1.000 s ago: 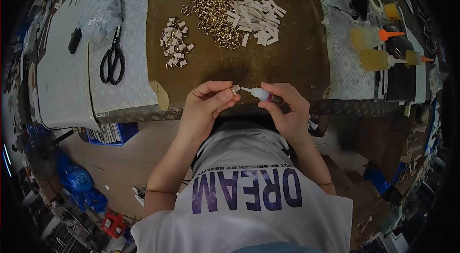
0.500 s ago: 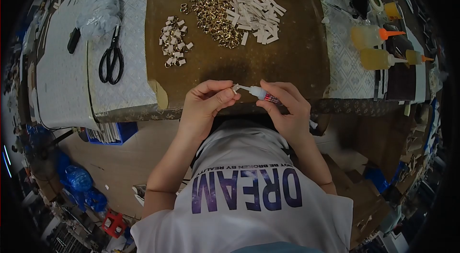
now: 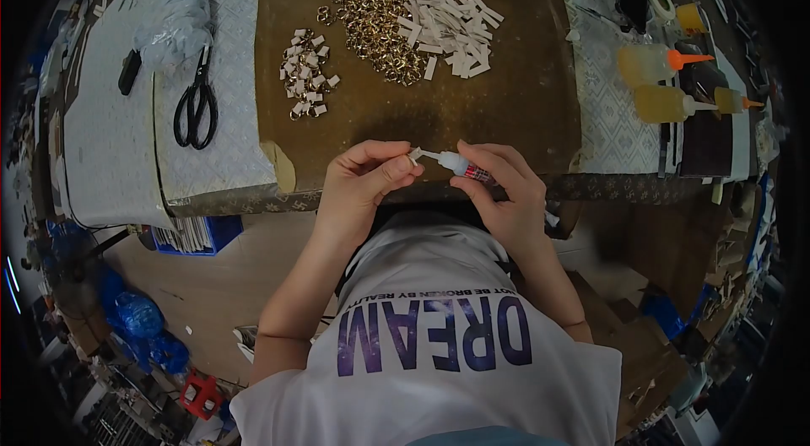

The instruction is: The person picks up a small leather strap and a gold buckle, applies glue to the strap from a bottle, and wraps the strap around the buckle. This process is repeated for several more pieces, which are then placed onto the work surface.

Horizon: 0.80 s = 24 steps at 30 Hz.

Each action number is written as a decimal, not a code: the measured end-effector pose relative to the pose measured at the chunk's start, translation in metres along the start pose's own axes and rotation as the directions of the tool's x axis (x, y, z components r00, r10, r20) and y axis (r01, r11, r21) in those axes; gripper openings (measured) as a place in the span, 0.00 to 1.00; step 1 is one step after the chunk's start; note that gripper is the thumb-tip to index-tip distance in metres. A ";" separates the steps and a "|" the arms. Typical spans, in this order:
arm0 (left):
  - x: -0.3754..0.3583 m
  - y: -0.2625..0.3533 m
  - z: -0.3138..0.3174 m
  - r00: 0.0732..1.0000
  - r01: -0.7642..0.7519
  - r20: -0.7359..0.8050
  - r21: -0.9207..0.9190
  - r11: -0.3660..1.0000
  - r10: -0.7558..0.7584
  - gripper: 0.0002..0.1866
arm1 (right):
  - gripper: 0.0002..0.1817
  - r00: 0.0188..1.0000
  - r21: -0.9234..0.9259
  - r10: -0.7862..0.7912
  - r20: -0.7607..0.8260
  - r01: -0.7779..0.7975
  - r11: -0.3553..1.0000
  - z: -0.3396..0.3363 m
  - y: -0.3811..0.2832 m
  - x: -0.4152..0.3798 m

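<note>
left hand (image 3: 364, 180) pinches small white strip (image 3: 414, 154); right hand (image 3: 498, 189) grips glue tube (image 3: 460, 164), nozzle tip touching strip, above brown mat (image 3: 506, 108) on desk (image 3: 616, 134).

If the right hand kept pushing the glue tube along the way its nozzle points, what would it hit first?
Probably the small white strip pinched in the left hand. The right hand aims the glue tube at it, tip apparently touching already; depth is unclear.
</note>
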<state>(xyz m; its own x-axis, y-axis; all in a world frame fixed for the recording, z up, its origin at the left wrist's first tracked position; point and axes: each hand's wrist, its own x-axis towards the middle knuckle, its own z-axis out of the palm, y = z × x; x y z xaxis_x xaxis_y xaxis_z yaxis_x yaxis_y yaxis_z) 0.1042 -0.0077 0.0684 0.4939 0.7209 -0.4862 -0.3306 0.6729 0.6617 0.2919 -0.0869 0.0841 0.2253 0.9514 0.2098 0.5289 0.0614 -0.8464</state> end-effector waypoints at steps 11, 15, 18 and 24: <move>0.002 0.001 -0.001 0.998 0.049 0.032 -0.064 0.997 -0.047 0.09 | 0.17 0.904 0.459 0.329 -0.271 -0.179 0.870 -0.016 0.039 0.017; 0.002 0.002 0.003 0.999 0.015 0.032 0.016 1.000 -0.015 0.08 | 0.17 0.881 0.455 0.288 -0.375 -0.095 0.885 -0.013 0.074 0.023; 0.002 0.002 0.005 1.000 0.007 0.018 0.050 0.999 -0.008 0.08 | 0.17 0.880 0.371 0.248 -0.406 -0.089 0.924 -0.011 0.080 0.025; 0.004 0.002 0.005 1.000 0.013 0.006 0.081 0.997 -0.013 0.08 | 0.16 0.899 0.272 0.166 -0.406 -0.055 0.961 -0.012 0.083 0.023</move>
<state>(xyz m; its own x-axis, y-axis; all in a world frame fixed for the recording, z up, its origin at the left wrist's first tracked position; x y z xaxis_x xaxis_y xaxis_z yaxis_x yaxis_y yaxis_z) 0.1095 -0.0042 0.0704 0.5034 0.7108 -0.4914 -0.2580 0.6664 0.6995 0.3508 -0.0633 0.0247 0.6221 0.7431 0.2466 0.2731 0.0892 -0.9578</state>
